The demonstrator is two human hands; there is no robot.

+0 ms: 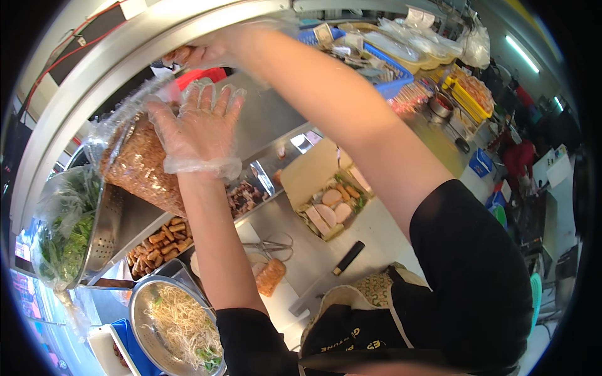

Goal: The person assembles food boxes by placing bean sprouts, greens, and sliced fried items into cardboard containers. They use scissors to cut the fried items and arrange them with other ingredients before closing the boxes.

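My left hand (202, 130), in a clear plastic glove, has its fingers spread. It is beside a large clear bag (139, 160) of brown crumbly flakes, with the thumb at the bag's edge. Farther off, my right hand (210, 55), gloved too, stretches across to the left under the metal frame. Its fingers are blurred and partly hidden, so what they hold, if anything, is unclear. Something red (202, 76) lies just below it. Nearer me, an open cardboard box (313, 172) contains pale slices, brown fried pieces and greens.
A knife (348, 258), scissors (276, 245) and a browned roll (270, 277) lie on the counter. Fried pieces (164, 243) fill a tray at left, near a colander of bean sprouts (182, 319) and bagged greens (66, 232). A blue basket (392, 78) stands at far right.
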